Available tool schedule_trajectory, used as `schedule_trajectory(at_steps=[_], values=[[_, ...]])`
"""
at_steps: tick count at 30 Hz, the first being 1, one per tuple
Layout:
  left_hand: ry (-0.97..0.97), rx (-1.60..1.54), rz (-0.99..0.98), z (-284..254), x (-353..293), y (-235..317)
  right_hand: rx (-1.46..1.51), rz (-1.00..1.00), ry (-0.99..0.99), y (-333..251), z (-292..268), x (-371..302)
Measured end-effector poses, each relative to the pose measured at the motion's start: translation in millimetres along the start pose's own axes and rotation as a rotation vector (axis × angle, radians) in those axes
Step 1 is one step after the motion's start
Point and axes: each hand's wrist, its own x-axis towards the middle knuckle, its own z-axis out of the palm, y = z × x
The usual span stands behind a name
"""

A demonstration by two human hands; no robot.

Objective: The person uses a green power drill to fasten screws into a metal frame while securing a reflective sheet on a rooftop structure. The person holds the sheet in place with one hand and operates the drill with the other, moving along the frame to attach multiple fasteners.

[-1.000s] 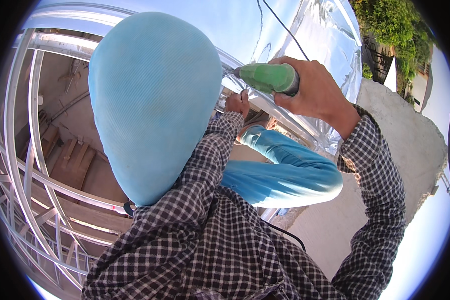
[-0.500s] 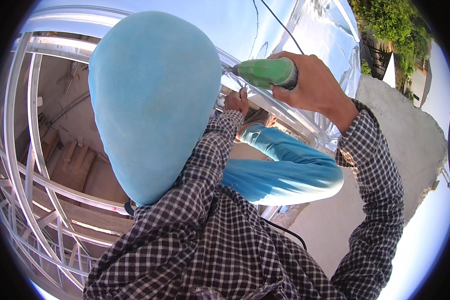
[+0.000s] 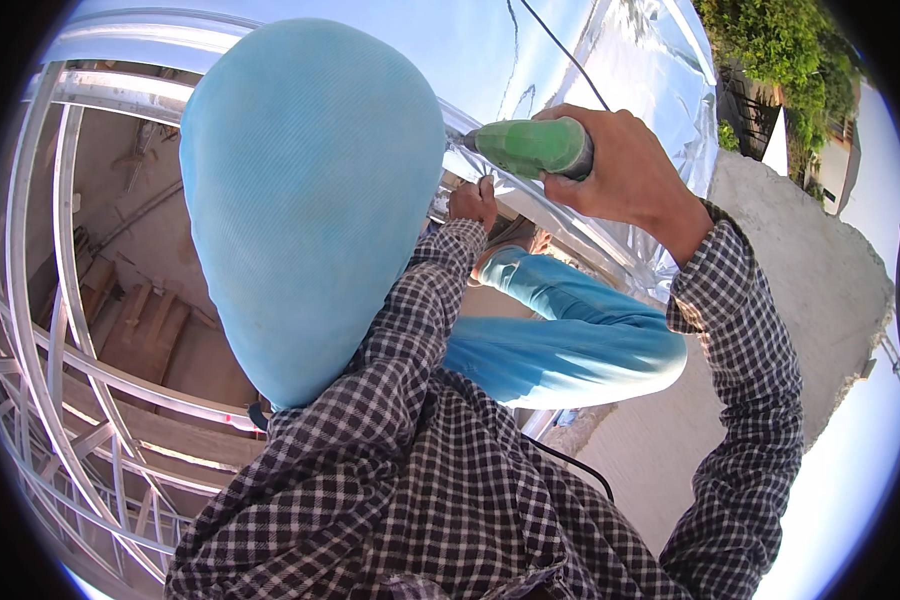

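Note:
My right hand (image 3: 625, 170) is wrapped round a green power drill (image 3: 535, 147). The drill lies level, and its dark nose points left at a metal rail (image 3: 457, 118) just beyond my knee; the bit's tip is hidden behind the knee. Below the nose, my left hand (image 3: 473, 203) is closed, thumb up, against the metal framing. What its fingers grip is too small and partly hidden to name. Shiny foil sheeting (image 3: 660, 60) spreads beyond the rail.
My blue-trousered left knee (image 3: 310, 190) rises large in front. Metal framing (image 3: 65, 250) with open gaps lies at the left, with wooden boards (image 3: 145, 340) far below. A rough concrete wall (image 3: 800, 260) stands right. A black cable (image 3: 567, 52) crosses the foil.

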Motion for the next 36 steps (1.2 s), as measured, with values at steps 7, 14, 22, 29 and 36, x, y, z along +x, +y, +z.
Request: schedule_trajectory(at_steps=[7,14,22,29,36], values=[[0.029,0.0,-0.02,2,-2,5,-0.011,0.003,0.075,14,9,-8],[0.005,0.025,0.0,3,-1,-3,-0.01,-0.002,0.024,6,6,-12],[0.035,-0.046,0.039,0,-1,8,-0.024,-0.033,0.068,9,9,-16],[0.006,-0.045,0.027,-4,-5,13,-0.002,0.077,0.027,7,6,-17],[0.026,-0.034,-0.003,1,-5,6,-0.001,0.061,-0.007,2,3,-14]])
